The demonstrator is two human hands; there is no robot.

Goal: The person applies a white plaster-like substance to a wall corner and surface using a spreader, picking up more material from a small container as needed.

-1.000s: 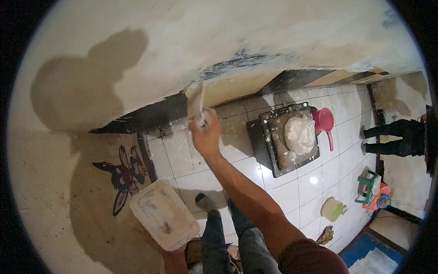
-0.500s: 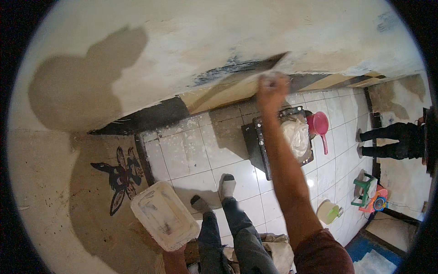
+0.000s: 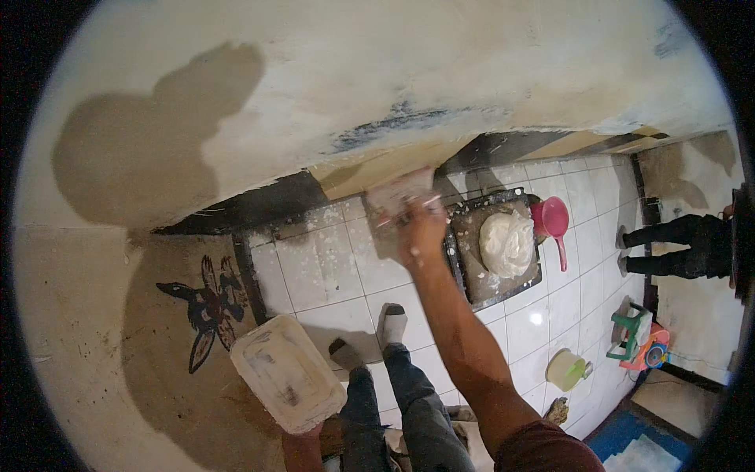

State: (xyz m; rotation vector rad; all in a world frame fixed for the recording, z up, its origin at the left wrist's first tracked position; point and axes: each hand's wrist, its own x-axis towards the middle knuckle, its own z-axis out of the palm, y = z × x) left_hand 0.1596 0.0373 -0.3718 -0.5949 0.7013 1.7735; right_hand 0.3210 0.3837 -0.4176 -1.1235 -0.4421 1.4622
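My right hand [image 3: 422, 228] grips what looks like a flat plastering trowel [image 3: 399, 187], smeared by motion, above the white floor tiles just off the foot of the wall. At the lower left, my left hand [image 3: 310, 435] supports a cream rectangular plastic tub [image 3: 288, 373] with whitish smears; its fingers are mostly hidden beneath. Right of my right forearm, a bag of white paste [image 3: 507, 242] rests on a dark square board [image 3: 486, 288]. The wall [image 3: 487, 71] has a pale coating with dark, scuffed patches low down.
A pink dipper [image 3: 554, 216] lies beside the bag. Farther right are a pale green pail [image 3: 565, 370], a green stool [image 3: 627, 330] and an orange fan-like object [image 3: 651, 348]. A person in dark trousers [image 3: 672, 245] stands at the far right. White spatters dot the tiles [image 3: 318, 267].
My right hand has swung down and left with the trowel, from the wall's lower part to over the floor tiles. The tub in my left hand has barely shifted.
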